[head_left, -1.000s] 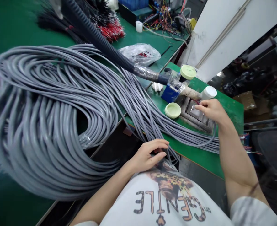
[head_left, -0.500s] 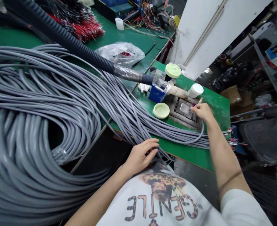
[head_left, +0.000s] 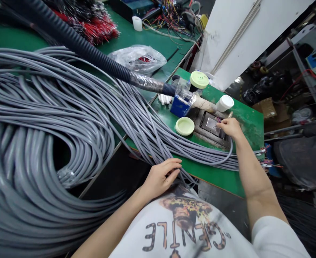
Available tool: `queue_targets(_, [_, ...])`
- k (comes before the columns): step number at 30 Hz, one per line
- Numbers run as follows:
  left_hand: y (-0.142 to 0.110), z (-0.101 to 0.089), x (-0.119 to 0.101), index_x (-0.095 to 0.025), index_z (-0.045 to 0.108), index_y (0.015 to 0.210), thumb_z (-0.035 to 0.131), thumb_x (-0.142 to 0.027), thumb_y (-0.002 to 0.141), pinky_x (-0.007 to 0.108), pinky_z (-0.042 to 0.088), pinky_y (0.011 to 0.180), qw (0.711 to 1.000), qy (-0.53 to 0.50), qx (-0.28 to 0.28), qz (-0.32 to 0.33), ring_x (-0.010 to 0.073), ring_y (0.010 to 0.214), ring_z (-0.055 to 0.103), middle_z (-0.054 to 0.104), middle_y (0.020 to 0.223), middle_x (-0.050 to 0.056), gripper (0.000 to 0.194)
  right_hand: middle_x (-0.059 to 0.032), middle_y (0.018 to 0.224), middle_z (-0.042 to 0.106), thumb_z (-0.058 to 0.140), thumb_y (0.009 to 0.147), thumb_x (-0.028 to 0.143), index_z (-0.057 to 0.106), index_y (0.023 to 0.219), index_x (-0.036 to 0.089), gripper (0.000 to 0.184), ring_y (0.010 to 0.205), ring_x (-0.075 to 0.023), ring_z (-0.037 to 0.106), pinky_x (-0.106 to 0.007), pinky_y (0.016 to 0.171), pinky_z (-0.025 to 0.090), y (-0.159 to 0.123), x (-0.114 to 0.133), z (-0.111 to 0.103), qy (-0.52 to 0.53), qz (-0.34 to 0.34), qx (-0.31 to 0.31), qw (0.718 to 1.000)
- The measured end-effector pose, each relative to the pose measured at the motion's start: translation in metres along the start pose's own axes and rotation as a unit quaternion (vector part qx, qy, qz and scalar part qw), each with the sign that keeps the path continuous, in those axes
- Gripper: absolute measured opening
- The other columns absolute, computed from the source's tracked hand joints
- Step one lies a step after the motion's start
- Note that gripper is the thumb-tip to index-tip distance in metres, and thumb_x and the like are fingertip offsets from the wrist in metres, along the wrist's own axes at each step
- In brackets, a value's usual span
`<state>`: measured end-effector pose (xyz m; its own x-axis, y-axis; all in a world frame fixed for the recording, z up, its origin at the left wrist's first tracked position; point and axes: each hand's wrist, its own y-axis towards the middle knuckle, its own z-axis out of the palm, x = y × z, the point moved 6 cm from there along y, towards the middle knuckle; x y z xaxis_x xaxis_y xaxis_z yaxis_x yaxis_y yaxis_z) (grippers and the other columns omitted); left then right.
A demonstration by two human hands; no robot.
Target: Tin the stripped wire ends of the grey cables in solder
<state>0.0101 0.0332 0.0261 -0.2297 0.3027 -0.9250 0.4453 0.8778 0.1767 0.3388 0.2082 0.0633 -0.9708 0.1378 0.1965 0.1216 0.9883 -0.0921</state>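
Pinching a gray cable [head_left: 231, 147] near its thin wire ends with the right hand [head_left: 229, 128], thumb and fingers together on it, at the right side of the square metal pot [head_left: 212, 124]. Resting the left hand [head_left: 161, 177] nearer the body and left of the pot, by the cable bundle [head_left: 195, 152], thumb and fingers apart. Just left of the pot, seeing a shallow green dish [head_left: 185, 126]; beyond it, a white jar [head_left: 225, 103] on the green worktop [head_left: 250, 134].
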Motion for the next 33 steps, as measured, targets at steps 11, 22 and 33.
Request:
queue_targets(11, [0.003, -0.001, -0.003, -0.021, 0.064, 0.104, 0.051, -0.023, 0.091, 0.026, 0.053, 0.086, 1.000, -0.008, 0.006, -0.003, 0.0162, 0.104, 0.064, 0.066, 0.117, 0.008, 0.018, -0.0001, 0.056, 0.052, 0.056, 0.079, 0.041, 0.057, 0.057, 0.016, 0.033, 0.056, -0.0121, 0.043, -0.028, 0.055, 0.027, -0.033, 0.128, -0.022, 0.095, -0.212, 0.027, 0.972])
queue_targets(22, [0.003, -0.002, -0.003, -0.021, 0.064, 0.103, 0.050, -0.023, 0.092, 0.026, 0.052, 0.089, 1.000, -0.015, -0.001, 0.005, 0.0146, 0.103, 0.064, 0.067, 0.116, 0.006, 0.018, -0.0062, 0.073, 0.068, 0.057, 0.081, 0.037, 0.071, 0.072, 0.018, 0.025, 0.067, -0.0177, 0.054, -0.029, 0.058, 0.028, -0.013, 0.176, 0.025, -0.083, -0.208, 0.091, 0.970])
queue_targets(33, [0.003, -0.003, 0.000, -0.021, 0.065, 0.103, 0.051, -0.021, 0.091, 0.027, 0.051, 0.091, 1.000, -0.021, 0.000, 0.013, 0.0162, 0.105, 0.065, 0.067, 0.115, 0.007, 0.018, 0.0004, 0.052, 0.049, 0.055, 0.079, 0.041, 0.056, 0.054, 0.017, 0.035, 0.053, -0.0115, 0.041, -0.029, 0.054, 0.024, -0.018, 0.112, -0.033, -0.019, -0.168, 0.010, 0.986])
